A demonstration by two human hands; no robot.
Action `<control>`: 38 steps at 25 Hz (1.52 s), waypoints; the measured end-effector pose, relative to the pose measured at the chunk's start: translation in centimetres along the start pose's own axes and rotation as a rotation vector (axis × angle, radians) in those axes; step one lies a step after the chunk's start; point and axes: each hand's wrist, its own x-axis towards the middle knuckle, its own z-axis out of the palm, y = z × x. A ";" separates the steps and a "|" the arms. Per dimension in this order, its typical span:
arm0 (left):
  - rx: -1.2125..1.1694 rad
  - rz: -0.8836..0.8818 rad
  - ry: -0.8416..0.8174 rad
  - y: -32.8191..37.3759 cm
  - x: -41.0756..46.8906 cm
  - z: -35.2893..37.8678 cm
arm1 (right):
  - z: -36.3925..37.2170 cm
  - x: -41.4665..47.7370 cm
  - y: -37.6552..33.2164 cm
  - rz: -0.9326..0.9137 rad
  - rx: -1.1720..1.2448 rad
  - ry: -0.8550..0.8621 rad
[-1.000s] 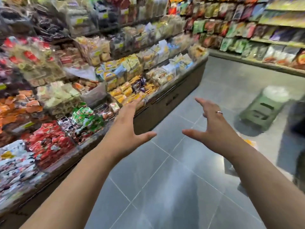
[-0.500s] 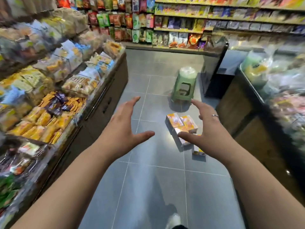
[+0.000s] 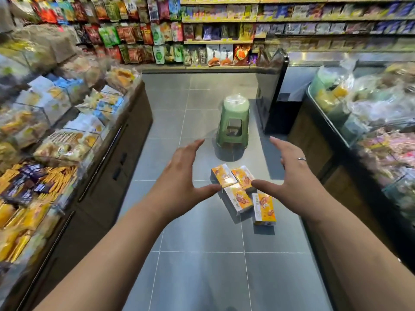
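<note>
Several orange-and-white snack boxes lie together on the grey tiled floor of a shop aisle. My left hand and my right hand are stretched out in front of me, above the boxes and apart from them. Both hands have straight, spread fingers with the palms facing each other, and hold nothing. A ring sits on a finger of my right hand. My thumbs hide part of the boxes.
A green plastic stool stands on the floor just beyond the boxes. A low display counter of packaged snacks runs along the left. Another counter with bagged goods is at the right. Stocked shelves close the far end.
The view has swung from the left display to face down the aisle. The boxes and stool have come into the centre. Both hands keep their spread pose.
</note>
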 end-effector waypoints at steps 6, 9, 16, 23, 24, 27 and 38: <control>0.057 0.077 -0.133 0.1 10.1 3.6 | -1.4 6.2 4.8 0.139 -0.041 0.030; 0.052 0.139 -0.182 -0.8 16.1 5.2 | -1.2 9.5 6.8 0.223 -0.054 0.066; 0.018 0.325 -0.344 -3.9 31.1 8.2 | 0.4 18.1 9.5 0.439 -0.082 0.197; 0.116 0.471 -0.542 -4.7 42.4 12.7 | 2.5 22.9 13.0 0.759 -0.057 0.315; 0.111 0.486 -0.567 -4.3 43.7 13.8 | 2.5 23.3 13.8 0.790 -0.060 0.326; 0.097 0.511 -0.619 -2.9 46.8 17.7 | 2.2 24.5 17.3 0.877 -0.121 0.353; 0.118 0.522 -0.723 -2.2 56.2 34.5 | 3.7 31.5 31.9 1.026 -0.109 0.266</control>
